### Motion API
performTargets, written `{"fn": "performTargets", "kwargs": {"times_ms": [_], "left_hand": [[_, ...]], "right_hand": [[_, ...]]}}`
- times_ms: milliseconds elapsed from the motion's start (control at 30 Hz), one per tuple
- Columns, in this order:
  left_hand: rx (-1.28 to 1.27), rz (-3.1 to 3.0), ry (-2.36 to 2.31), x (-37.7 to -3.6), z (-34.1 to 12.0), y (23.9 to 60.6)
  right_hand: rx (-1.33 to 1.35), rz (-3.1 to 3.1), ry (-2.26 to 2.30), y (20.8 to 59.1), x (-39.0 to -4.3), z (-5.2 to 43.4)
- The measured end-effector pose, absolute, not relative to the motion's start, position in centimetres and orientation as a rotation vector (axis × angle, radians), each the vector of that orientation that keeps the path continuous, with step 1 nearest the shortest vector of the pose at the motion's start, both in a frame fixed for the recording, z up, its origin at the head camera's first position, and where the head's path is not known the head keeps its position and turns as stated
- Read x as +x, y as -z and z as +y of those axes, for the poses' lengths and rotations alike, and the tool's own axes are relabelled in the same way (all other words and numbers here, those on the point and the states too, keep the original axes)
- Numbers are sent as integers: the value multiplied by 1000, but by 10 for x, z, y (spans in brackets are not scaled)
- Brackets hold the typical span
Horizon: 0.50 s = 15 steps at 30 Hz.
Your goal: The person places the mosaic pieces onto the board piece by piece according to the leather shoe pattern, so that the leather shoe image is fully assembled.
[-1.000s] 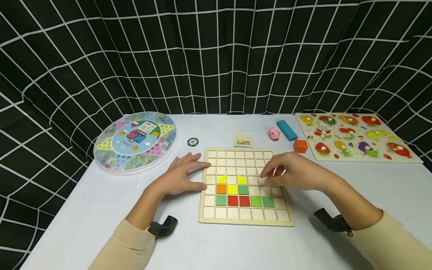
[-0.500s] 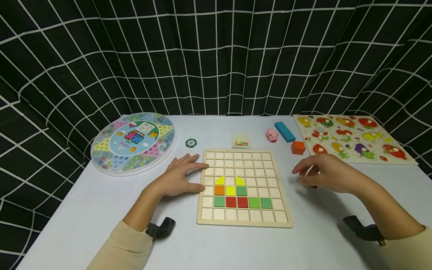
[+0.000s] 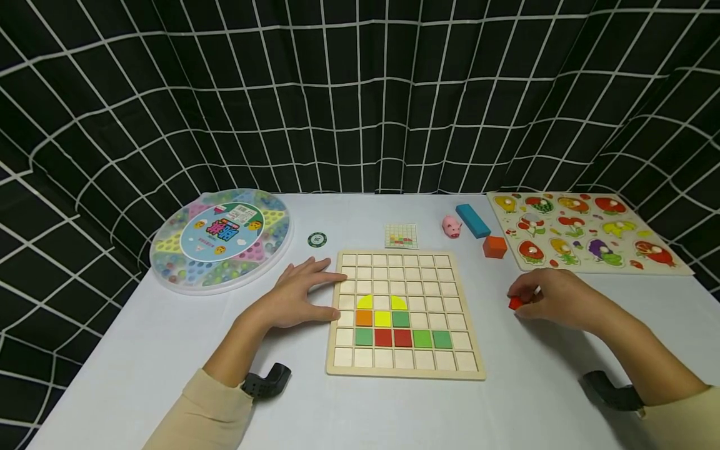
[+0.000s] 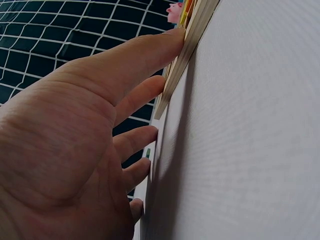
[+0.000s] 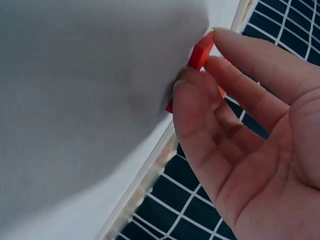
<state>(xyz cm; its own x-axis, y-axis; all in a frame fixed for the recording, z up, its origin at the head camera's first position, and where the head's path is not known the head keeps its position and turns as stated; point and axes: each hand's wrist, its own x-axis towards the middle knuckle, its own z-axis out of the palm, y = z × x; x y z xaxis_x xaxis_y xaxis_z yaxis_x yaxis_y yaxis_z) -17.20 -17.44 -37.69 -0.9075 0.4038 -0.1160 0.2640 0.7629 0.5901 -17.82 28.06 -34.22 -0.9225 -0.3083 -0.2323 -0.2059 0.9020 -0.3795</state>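
Red tile (image 3: 514, 303): small flat square piece, on the white table (image 3: 360, 406) right of the grid board (image 3: 405, 373), just beside it but apart; it stood tilted on edge in the right wrist view, long axis not clear.
Right hand (image 3: 554, 300): fingers curled round the red tile, pinching it at the tabletop, fingertips pointing left toward the board.
Left hand (image 3: 295, 297): flat on the table, fingers straight and spread, fingertips touching the board's left edge.
Board: coloured tiles in the middle rows, long sides running near to far.
Change: a second ago the right hand was over the board's right columns; half a second ago it hovered off the right edge; now it was lower, on the table, closed on the tile. Left hand and board unchanged.
Hidden: most of the tile under the fingers; its far face unseen; left wrist view showed only palm and board edge.
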Motion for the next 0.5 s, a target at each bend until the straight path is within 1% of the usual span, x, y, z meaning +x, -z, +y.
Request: {"fn": "performTargets", "kwargs": {"times_ms": [500], "left_hand": [[540,2723,-864,-171,-175,377]], "right_hand": [[-323,2830,578,343,-169,267]]}}
